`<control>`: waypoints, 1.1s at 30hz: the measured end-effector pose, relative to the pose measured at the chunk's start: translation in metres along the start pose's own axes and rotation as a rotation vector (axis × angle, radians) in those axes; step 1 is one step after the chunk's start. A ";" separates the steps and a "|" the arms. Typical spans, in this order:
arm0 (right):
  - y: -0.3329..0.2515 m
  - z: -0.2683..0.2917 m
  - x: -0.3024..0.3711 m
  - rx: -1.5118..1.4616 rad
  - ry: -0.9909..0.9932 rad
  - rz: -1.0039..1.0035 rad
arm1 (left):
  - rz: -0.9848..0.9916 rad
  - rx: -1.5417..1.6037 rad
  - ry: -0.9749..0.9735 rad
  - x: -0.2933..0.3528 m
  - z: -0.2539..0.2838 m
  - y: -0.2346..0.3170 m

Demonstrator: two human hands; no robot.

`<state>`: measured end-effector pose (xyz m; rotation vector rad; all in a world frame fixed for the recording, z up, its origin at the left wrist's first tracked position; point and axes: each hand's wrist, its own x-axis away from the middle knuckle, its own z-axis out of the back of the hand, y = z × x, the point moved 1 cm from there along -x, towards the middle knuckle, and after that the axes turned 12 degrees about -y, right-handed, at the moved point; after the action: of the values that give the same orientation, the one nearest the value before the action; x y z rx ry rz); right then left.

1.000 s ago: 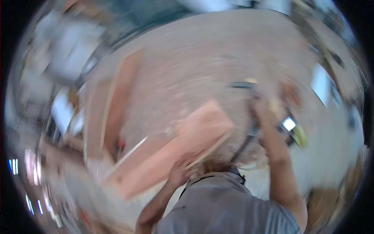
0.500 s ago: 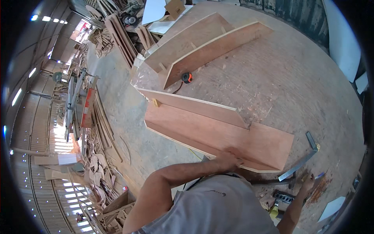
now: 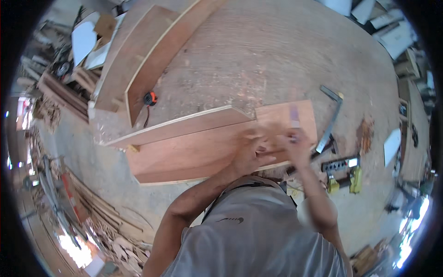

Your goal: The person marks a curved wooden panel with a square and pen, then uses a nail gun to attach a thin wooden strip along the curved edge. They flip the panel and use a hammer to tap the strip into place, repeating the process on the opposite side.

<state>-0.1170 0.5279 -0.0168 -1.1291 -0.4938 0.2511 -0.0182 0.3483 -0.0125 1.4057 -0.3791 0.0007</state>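
A plywood assembly of long reddish boards (image 3: 198,145) lies in front of me, an upright side board (image 3: 184,122) running along its far edge. My left hand (image 3: 253,154) hovers at its near side, fingers apart, holding nothing I can see. Beside it, over the right end of the boards, my right hand (image 3: 297,141) is closed and smeared by motion. A slim bluish pen-like thing (image 3: 294,115), badly blurred, sticks up from its fingers. A metal try square (image 3: 331,121) lies just to the right of the boards.
An orange and black tape measure (image 3: 150,98) rests near another curved plywood assembly (image 3: 157,60) at the far left. A black power strip (image 3: 340,164) and yellow-and-black tools (image 3: 355,180) are at the right. Scrap wood is heaped on the floor at left.
My right hand has moved left from beside the square to over the boards, carrying the bluish thing. My left hand has lifted its fingers off the boards' near edge. The view has turned.
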 end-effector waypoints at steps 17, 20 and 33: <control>0.030 -0.041 -0.087 0.372 0.178 0.031 | 0.162 0.009 0.521 0.022 0.093 -0.156; 0.012 -0.063 -0.047 0.260 -0.037 -0.025 | 0.447 -0.180 0.557 0.019 0.088 -0.137; -0.032 -0.093 0.030 0.599 0.050 0.374 | 0.252 -0.053 0.601 0.004 0.080 -0.167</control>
<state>-0.0463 0.4534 -0.0109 -0.6278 -0.1360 0.6479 0.0022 0.2419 -0.1622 1.2288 -0.0501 0.6013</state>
